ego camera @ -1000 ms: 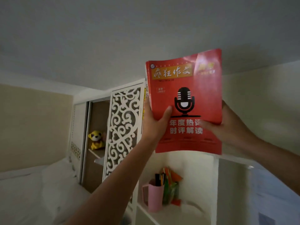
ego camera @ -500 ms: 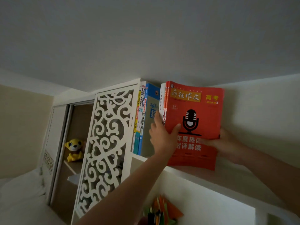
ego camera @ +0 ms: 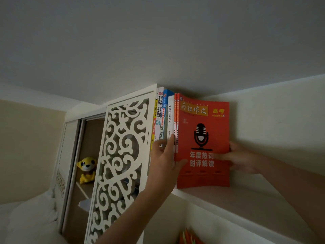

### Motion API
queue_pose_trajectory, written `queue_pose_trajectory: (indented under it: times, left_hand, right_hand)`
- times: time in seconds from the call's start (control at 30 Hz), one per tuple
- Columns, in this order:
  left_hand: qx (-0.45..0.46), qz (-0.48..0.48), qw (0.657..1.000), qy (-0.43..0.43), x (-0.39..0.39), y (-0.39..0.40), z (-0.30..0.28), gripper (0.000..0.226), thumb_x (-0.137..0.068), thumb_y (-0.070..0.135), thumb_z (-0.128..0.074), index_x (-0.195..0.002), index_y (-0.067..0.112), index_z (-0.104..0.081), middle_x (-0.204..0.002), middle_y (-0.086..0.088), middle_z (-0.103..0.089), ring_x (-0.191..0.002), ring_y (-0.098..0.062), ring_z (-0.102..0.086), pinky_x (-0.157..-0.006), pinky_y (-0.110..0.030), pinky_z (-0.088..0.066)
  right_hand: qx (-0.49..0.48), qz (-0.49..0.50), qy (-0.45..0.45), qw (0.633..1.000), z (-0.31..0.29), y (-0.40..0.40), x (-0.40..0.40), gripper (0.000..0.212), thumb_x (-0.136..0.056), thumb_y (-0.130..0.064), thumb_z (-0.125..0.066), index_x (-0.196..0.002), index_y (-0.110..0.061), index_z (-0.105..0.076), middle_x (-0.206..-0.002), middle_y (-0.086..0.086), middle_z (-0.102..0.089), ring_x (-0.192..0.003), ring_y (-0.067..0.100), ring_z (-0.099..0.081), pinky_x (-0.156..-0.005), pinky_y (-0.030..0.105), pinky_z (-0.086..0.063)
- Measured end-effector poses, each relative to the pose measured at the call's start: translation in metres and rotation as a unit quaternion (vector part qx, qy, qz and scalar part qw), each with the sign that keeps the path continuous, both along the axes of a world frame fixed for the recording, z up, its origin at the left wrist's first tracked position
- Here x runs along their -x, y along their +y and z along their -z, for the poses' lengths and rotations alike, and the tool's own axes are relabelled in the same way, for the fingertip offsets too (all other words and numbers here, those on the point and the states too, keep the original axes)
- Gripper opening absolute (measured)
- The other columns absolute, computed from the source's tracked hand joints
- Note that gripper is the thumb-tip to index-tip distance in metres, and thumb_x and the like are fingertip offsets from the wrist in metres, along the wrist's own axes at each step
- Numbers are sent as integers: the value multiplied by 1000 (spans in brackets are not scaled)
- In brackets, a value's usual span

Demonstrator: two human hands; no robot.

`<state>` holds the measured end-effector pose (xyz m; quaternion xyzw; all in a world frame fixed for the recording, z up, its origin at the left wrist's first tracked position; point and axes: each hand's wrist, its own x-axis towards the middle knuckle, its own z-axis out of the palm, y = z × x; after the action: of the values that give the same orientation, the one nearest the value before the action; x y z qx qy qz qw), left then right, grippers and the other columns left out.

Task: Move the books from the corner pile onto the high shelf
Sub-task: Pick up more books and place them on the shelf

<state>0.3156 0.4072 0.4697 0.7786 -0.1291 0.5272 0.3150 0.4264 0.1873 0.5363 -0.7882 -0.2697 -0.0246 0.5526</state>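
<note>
Red book standing upright on the high shelf, at the right end of the shelved row. Left hand clasps its spine edge and right hand its far edge, apparently steadying it against the row to prevent toppling.

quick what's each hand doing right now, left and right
Left hand: gripping the spine side of the red book, upright on the high shelf.
Right hand: fingers on the red book's cover, holding its outer edge.
</note>
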Motion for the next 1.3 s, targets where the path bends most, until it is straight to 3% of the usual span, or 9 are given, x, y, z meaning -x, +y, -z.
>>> queue_pose_trajectory:
  times: [0.23, 0.37, 0.47, 0.57, 0.67, 0.87, 1.07, 1.23, 1.3]
  left_hand:
    - [-104, -44, 994, -10, 0, 8, 13, 69, -92, 24, -61, -150, 22, -24, -147, 3, -22, -129, -2, -22, -106, -17, -23]
    - [-104, -82, 991, 4, -7, 1, 13, 69, -95, 21, -57, -152, 14, -19, -148, -3, -19, -133, -16, -28, -109, -29, -38]
    - [-109, -93, 989, 15, -8, -3, 15, 70, -97, 23, -53, -153, 13, -13, -148, -5, -15, -134, -18, -22, -109, -34, -39]
    - [-100, -95, 990, 8, -8, -5, 13, 69, -97, 22, -51, -153, 17, -11, -147, -6, -15, -134, -19, -20, -107, -33, -36]
    - [-91, -70, 993, -12, -4, -7, 14, 64, -96, 16, -53, -151, 17, -21, -148, -3, -22, -133, -15, -24, -106, -25, -32]
    - [-105, -72, 992, -6, -4, 8, 29, 61, -90, 16, -62, -146, 20, -37, -154, 8, -29, -140, -1, -20, -109, -12, -11]
    - [-78, -8, 997, -11, -13, 16, 25, 51, -86, 5, -66, -135, 12, -54, -147, 0, -42, -137, -14, -37, -109, -38, -41]
    - [-64, 4, 997, 47, -4, 12, 26, 65, -87, 10, -67, -145, 16, -39, -152, 3, -35, -140, -13, -31, -113, -36, -36]
    - [-64, -15, 996, 60, 12, 2, 29, 60, -89, 10, -65, -144, 18, -41, -147, 3, -41, -136, -14, -37, -112, -28, -34]
  right_hand:
    - [-21, -38, -5, 999, 1, 7, -14, 62, -71, -12, -79, -126, -30, -55, -115, 0, -71, -104, 22, -68, -85, 49, -56]
    - [19, 8, -75, 997, -2, 10, -10, 60, -73, -18, -80, -126, -23, -53, -114, 4, -70, -96, 16, -71, -78, 45, -59]
    - [185, 209, -245, 929, -13, 15, 7, 67, -75, -37, -79, -124, -9, -44, -103, 15, -67, -79, 23, -70, -70, 37, -55]
    - [235, 284, -376, 850, -24, 32, 40, 73, -79, -41, -75, -133, -14, -35, -113, 12, -64, -100, 32, -64, -71, 30, -44]
    - [253, 123, -303, 910, -22, 61, 78, 88, -82, -62, -61, -151, -34, -15, -143, -1, -49, -124, 22, -54, -98, 29, -44]
    - [232, 144, -212, 938, 15, 95, 62, 111, -74, -80, -50, -143, -44, 28, -149, 4, -40, -127, 31, -49, -102, 41, -46]
    - [194, 144, -214, 946, 21, 93, 56, 95, -82, -70, -52, -142, -54, 21, -157, -3, -28, -137, 27, -38, -109, 40, -40]
    - [206, 130, -182, 953, 21, 84, 67, 92, -81, -70, -53, -144, -55, 13, -152, -2, -36, -137, 22, -39, -107, 29, -36]
    - [225, 132, -164, 951, 21, 75, 78, 77, -89, -60, -51, -151, -42, -11, -147, -2, -43, -136, 23, -41, -107, 28, -35]
